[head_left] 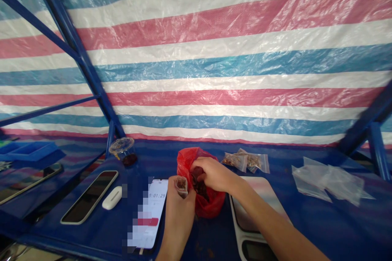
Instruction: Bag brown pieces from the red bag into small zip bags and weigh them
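A red plastic bag stands with its mouth spread, and dark brown dried pieces show inside. My right hand reaches over its rim from the right. Its fingers are curled together down among the pieces, and what they hold is hidden. Left of the red bag, my left hand is closed around a small clear plastic bag. The mouth of that bag faces up, and some brown bits show in it. My right forearm crosses above a flat scale and covers part of it.
Filled zip bags lie behind the scale, with flat clear bags farther right. At left are a lit phone, a white earphone case, a dark phone and a lidded plastic cup. Blue metal bars frame the table.
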{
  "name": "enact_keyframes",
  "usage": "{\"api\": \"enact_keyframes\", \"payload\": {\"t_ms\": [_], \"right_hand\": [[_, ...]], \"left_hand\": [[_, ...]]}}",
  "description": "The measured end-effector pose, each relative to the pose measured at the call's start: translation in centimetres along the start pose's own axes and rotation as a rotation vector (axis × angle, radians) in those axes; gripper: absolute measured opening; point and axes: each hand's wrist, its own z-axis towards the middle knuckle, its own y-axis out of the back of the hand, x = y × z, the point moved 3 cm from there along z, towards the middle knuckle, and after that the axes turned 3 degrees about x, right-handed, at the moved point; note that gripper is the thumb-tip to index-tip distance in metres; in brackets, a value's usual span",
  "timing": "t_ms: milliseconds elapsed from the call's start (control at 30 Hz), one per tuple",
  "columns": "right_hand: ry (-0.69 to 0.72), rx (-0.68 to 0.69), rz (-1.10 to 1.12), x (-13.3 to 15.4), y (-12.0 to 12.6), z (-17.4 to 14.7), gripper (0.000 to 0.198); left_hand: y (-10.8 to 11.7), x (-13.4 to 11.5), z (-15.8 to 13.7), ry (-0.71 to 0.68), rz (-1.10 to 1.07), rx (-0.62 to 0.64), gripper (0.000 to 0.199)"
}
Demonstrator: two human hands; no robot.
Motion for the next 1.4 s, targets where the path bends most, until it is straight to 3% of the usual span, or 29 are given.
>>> {"api": "enact_keyframes", "payload": {"t_ms": [200,400,600,733,1000,1400], "right_hand": [[-0.053,0.013,0.018,-0.2,-0.3,-0.3,0.036],[-0.111,0.069,0.321,-0.9,-0.3,-0.5,0.035],[-0.124,0.026,0.382,-1.0,1.9,-1.2,0.027],[-0.097,0.026,0.421,1.0,3.8,-1.7,0.023],[0.075,0.009,0.056,6.6,4.3,-1.9,0.026],[0.048,0.035,-0.034,7.2,3.5,-2.0,0.024]], "left_hand": [[0.0,0.5,0.2,0.038,-0.072,0.028,0.02],[0.1,0.2,0.2,-0.047,-0.026,0.006,0.018],[0.8,-0.4,0.2,-0.194,0.162,-0.037,0.012],[0.8,-0.5,0.2,-0.22,0.213,0.008,0.005],[0.3,-0.3,0.1,-0.183,0.098,0.053,0.017],[0.2,-0.1,0.2,-0.15,0.121,0.009,0.025]]}}
